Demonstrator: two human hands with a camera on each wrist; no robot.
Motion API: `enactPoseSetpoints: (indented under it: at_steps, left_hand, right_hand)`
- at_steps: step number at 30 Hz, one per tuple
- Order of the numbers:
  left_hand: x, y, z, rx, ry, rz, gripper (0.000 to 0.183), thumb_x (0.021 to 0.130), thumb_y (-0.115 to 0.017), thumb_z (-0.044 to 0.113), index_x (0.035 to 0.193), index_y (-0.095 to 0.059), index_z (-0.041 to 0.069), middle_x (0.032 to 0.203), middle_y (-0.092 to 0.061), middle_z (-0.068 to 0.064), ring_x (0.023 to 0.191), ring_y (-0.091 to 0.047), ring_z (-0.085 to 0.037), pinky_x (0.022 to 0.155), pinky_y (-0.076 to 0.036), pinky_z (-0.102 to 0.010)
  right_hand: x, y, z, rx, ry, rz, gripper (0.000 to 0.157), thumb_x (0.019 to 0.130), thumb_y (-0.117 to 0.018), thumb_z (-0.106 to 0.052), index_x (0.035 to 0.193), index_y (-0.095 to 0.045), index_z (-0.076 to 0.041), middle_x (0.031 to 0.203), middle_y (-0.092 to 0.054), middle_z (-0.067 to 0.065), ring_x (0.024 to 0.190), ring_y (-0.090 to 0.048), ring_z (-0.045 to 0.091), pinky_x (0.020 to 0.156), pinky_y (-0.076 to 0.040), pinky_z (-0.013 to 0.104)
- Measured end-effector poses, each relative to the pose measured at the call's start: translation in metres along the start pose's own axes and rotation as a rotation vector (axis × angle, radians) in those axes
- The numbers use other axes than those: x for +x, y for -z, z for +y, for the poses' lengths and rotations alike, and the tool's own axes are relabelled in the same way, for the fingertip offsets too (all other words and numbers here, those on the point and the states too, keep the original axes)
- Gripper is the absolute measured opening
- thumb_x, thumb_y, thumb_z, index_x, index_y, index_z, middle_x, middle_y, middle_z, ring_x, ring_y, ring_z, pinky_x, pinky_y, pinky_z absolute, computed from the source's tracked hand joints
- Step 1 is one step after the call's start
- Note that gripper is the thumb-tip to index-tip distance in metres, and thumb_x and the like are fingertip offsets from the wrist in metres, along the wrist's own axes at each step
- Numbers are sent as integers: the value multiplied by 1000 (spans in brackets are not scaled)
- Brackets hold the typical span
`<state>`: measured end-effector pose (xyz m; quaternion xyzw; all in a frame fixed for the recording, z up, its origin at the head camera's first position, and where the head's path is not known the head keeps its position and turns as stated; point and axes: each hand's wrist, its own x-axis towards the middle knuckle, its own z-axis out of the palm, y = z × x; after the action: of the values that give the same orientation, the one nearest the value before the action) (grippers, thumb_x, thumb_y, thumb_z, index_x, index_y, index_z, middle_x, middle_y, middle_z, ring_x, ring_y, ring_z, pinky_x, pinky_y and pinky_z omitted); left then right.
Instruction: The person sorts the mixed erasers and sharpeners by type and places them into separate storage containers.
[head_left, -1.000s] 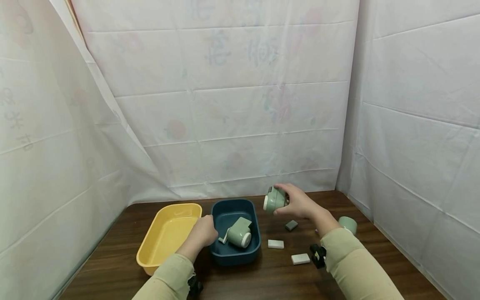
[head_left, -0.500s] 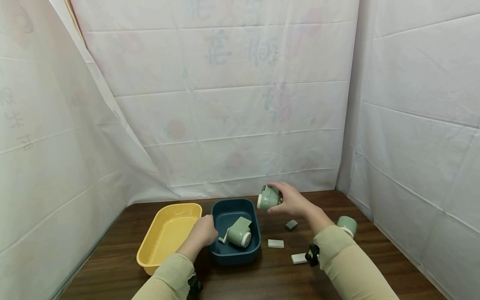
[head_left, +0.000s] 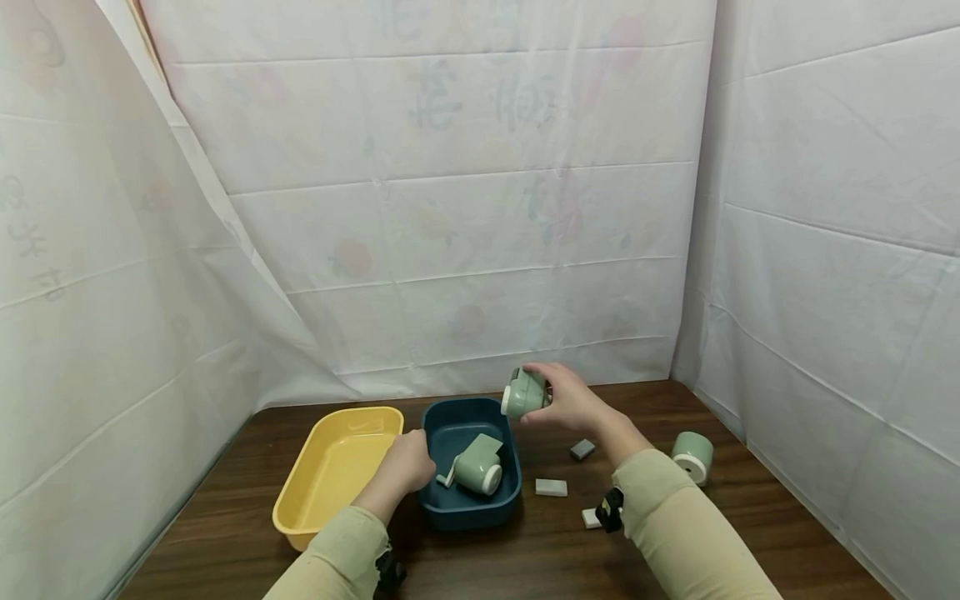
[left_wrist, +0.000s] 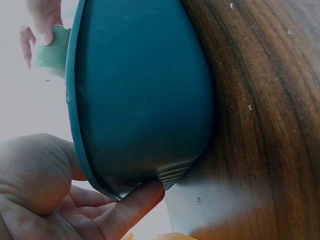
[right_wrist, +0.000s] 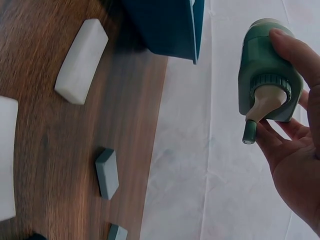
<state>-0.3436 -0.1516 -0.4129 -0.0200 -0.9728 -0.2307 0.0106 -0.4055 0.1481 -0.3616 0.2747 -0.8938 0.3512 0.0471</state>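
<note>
Head view looking forward-down, wrist views close, all sharing blue bin (head_left: 468, 519)

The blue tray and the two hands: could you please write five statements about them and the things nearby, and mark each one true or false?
1. The left hand grips the rim of the blue tray. True.
2. The yellow tray stands to the right of the blue tray. False: the yellow tray stands to its left.
3. The right hand holds a green sharpener in the air. True.
4. No sharpener lies in the blue tray. False: a second sharpener lies in it.
5. Both white blocks lie in the yellow tray. False: they lie on the wooden table.
</note>
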Motion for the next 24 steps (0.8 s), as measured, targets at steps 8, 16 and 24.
enactPoseSetpoints:
  at_steps: [8,16,24]
  left_hand:
    - [1,-2,0,-8,4,2,45,85,-65,-5,127,-55,-18,119,-63,-29,88,-61,-29,78,-58,-44]
    - [1,-2,1,-7,5,-8,45,86,-65,-5,127,-55,-18,118,-63,-29,88,-61,-29,76,-57,-43]
    - [0,-1,2,-2,1,-5,45,86,-65,-5,127,-55,-18,117,-64,-29,87,-61,-29,75,-57,-43]
  right_hand:
    - [8,-7,-6,-13,20,3,88,79,-90,-29,154,-45,-17,144,-49,8,117,-56,25,92,-55,42]
    - [15,-16,-14,-23,59,7,87,79,-90,-28,153,-46,-13,142,-49,14,115,-57,28,89,-55,44]
    - [25,-30,-17,-23,57,7,87,80,-90,-28,153,-45,-14,141,-48,14,114,-56,28,89,-55,42]
